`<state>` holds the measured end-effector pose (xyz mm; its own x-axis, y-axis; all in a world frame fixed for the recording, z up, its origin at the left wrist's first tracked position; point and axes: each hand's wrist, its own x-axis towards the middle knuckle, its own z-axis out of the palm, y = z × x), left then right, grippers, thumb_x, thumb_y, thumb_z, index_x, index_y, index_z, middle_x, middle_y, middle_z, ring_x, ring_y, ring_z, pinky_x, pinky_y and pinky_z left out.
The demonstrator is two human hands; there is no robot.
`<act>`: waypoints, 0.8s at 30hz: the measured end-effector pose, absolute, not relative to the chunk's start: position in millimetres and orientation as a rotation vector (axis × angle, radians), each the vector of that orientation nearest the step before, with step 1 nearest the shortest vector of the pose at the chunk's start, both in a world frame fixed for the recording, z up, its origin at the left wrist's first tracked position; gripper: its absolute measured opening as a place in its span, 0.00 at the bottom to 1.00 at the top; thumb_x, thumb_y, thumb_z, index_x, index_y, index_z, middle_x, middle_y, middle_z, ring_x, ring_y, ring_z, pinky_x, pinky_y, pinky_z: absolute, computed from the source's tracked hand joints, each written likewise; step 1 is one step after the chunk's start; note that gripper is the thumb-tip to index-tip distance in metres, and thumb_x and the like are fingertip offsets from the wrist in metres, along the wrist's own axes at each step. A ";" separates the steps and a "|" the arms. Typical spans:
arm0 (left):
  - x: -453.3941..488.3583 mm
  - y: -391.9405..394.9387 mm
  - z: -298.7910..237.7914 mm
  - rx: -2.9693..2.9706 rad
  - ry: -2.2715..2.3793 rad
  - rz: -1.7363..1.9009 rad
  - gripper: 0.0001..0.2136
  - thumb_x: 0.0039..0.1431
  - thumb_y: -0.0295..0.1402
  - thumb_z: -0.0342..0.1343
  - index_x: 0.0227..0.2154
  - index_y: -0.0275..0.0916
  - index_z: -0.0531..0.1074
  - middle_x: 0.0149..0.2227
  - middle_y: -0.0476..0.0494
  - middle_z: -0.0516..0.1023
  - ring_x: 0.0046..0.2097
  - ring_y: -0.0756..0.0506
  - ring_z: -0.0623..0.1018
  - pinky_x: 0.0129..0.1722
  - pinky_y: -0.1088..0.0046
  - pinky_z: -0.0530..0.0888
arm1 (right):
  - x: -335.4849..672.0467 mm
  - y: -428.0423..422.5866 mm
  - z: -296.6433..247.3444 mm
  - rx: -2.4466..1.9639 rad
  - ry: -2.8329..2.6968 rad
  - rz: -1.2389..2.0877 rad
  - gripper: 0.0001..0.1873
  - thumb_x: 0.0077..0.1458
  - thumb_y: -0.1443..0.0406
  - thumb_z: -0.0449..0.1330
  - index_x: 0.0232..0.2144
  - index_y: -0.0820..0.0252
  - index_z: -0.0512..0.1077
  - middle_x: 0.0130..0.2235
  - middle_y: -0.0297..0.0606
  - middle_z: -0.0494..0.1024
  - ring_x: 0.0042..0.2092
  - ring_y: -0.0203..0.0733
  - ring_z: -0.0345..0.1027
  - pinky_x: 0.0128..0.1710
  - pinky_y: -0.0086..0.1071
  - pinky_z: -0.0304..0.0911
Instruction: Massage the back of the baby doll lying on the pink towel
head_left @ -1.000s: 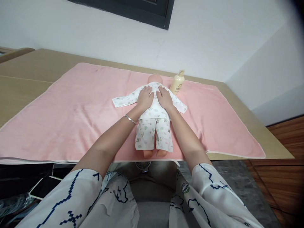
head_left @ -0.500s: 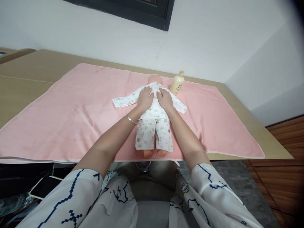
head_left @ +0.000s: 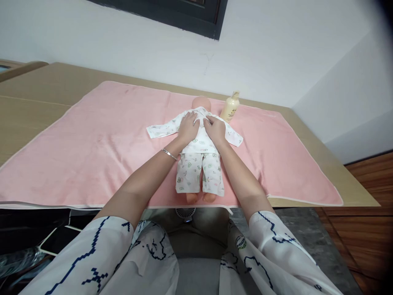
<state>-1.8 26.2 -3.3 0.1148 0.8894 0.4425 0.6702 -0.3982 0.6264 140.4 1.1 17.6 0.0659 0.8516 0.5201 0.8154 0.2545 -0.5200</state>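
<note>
A baby doll (head_left: 199, 164) in a white printed top and trousers lies on a pink towel (head_left: 92, 143), head away from me, bare feet at the towel's near edge. My left hand (head_left: 188, 127) rests flat on the doll's upper body on the left side, fingers stretched out. My right hand (head_left: 215, 130) lies flat beside it on the right side, fingers also extended. Both hands press on the white top and grip nothing. A thin bracelet sits on my left wrist.
A cream lotion bottle (head_left: 230, 108) stands on the towel just right of the doll's head. The towel covers a light wooden table (head_left: 37, 90) against a white wall. A small fan (head_left: 185, 214) and dark items lie below the table's near edge.
Both hands stay on the doll's upper body; my right hand has slid slightly toward me. The view has shifted a little.
</note>
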 end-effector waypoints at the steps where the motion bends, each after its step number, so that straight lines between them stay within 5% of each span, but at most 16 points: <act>1: -1.9 26.3 -3.5 2.131 1.538 1.159 0.20 0.67 0.35 0.46 0.58 0.35 0.69 0.66 0.38 0.66 0.69 0.40 0.60 0.70 0.59 0.56 | 140.2 0.7 17.7 -1.546 -1.731 0.050 0.19 0.61 0.56 0.53 0.47 0.57 0.78 0.48 0.38 0.82 0.52 0.48 0.75 0.54 0.39 0.66; 13: 1.0 17.1 6.9 2.200 1.631 1.036 0.21 0.68 0.34 0.43 0.58 0.31 0.67 0.66 0.34 0.64 0.69 0.37 0.60 0.69 0.57 0.58 | 128.5 -11.5 22.8 -1.735 -1.706 -0.056 0.21 0.63 0.55 0.49 0.43 0.57 0.78 0.42 0.44 0.82 0.46 0.50 0.74 0.46 0.39 0.64; 18: 8.4 1.5 19.1 2.384 1.759 0.929 0.19 0.68 0.30 0.39 0.46 0.27 0.75 0.52 0.27 0.77 0.59 0.34 0.72 0.62 0.57 0.67 | 133.0 -8.6 24.6 -1.683 -1.777 -0.003 0.21 0.64 0.58 0.46 0.42 0.59 0.77 0.43 0.45 0.81 0.47 0.50 0.73 0.48 0.40 0.65; 24: 16.3 -12.5 27.1 2.476 1.775 0.868 0.17 0.65 0.27 0.42 0.42 0.26 0.75 0.46 0.26 0.78 0.53 0.35 0.76 0.58 0.59 0.69 | 152.8 13.7 19.3 -1.486 -1.966 0.207 0.24 0.63 0.59 0.45 0.56 0.59 0.68 0.62 0.44 0.70 0.66 0.51 0.56 0.66 0.50 0.49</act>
